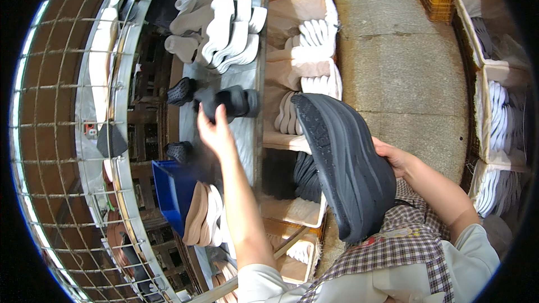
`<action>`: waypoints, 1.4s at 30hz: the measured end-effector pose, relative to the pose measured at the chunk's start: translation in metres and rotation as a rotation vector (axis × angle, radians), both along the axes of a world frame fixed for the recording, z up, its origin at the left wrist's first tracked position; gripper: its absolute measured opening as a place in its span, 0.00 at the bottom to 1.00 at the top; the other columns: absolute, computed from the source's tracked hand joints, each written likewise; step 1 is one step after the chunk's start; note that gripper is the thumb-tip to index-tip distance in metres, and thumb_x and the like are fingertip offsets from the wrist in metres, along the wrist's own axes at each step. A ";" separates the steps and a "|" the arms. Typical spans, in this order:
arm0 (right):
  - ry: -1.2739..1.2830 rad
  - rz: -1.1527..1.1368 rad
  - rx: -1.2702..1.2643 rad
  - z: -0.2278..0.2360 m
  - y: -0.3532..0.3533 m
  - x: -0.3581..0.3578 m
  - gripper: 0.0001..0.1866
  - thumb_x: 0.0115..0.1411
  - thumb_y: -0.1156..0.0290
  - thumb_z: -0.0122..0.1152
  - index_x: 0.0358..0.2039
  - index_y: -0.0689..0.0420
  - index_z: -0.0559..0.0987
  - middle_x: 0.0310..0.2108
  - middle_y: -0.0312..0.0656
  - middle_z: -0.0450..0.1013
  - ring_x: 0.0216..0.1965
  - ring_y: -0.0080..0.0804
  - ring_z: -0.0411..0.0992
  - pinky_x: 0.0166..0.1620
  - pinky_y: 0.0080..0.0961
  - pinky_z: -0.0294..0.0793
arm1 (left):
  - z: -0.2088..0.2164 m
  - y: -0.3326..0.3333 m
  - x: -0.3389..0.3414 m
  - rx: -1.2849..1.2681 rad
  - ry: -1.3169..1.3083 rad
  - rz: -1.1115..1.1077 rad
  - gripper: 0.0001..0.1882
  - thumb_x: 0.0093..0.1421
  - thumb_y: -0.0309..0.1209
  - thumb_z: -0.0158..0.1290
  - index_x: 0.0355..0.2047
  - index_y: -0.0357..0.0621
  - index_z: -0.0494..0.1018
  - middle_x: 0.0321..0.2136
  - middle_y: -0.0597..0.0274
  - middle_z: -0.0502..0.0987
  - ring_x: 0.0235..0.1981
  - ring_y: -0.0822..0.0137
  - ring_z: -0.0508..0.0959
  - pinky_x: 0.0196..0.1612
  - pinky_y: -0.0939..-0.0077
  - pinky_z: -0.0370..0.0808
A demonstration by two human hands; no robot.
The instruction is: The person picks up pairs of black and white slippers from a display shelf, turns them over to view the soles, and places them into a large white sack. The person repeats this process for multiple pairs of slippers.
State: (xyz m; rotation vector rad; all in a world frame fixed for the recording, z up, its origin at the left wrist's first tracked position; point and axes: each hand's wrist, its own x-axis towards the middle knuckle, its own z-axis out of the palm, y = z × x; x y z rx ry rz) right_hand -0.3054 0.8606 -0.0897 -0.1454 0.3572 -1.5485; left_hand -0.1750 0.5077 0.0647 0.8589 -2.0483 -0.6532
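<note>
My right hand (pixel 393 157) grips a thick stack of black shoe soles (pixel 353 163), held on edge in front of my body, its fingers partly hidden behind the stack. Over the grey bench, my left hand (pixel 216 132) has its thumb and fingers closed about a black shoe sole (pixel 209 102), which is smeared by motion. Right beside it on the bench lie more black soles (pixel 238 101). Two textured black pieces, one at the bench's left edge (pixel 181 91) and one lower down (pixel 179 151), sit close to that hand.
White soles (pixel 236 33) are piled at the bench's far end. A blue bin (pixel 168 196) and beige soles (pixel 196 213) stand nearer. Cloth-lined crates (pixel 303 67) of soles line the bench's right side. Across the concrete aisle (pixel 398 67) are more crates (pixel 499 70). Wire mesh (pixel 56 160) rises at left.
</note>
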 end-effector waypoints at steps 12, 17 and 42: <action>-0.086 0.204 0.047 -0.041 -0.010 -0.012 0.47 0.51 0.53 0.66 0.65 0.54 0.53 0.60 0.46 0.60 0.57 0.36 0.65 0.57 0.35 0.68 | 0.006 0.287 0.062 -0.132 -0.056 -0.637 0.32 0.34 0.32 0.73 0.39 0.34 0.69 0.42 0.46 0.73 0.43 0.47 0.75 0.45 0.57 0.74; -0.118 0.436 0.145 -0.062 0.000 -0.019 0.43 0.51 0.56 0.65 0.64 0.55 0.57 0.58 0.48 0.64 0.55 0.37 0.67 0.57 0.34 0.68 | 0.013 0.257 0.067 -0.218 -0.013 -0.858 0.44 0.36 0.46 0.71 0.49 0.34 0.67 0.48 0.50 0.72 0.49 0.54 0.72 0.51 0.56 0.68; 0.693 0.013 0.627 -0.296 -0.046 0.090 0.18 0.61 0.62 0.56 0.45 0.60 0.70 0.38 0.38 0.72 0.42 0.25 0.70 0.46 0.26 0.70 | -0.277 0.162 0.342 1.251 0.229 0.280 0.43 0.46 0.29 0.66 0.61 0.42 0.56 0.56 0.55 0.65 0.55 0.58 0.67 0.60 0.63 0.62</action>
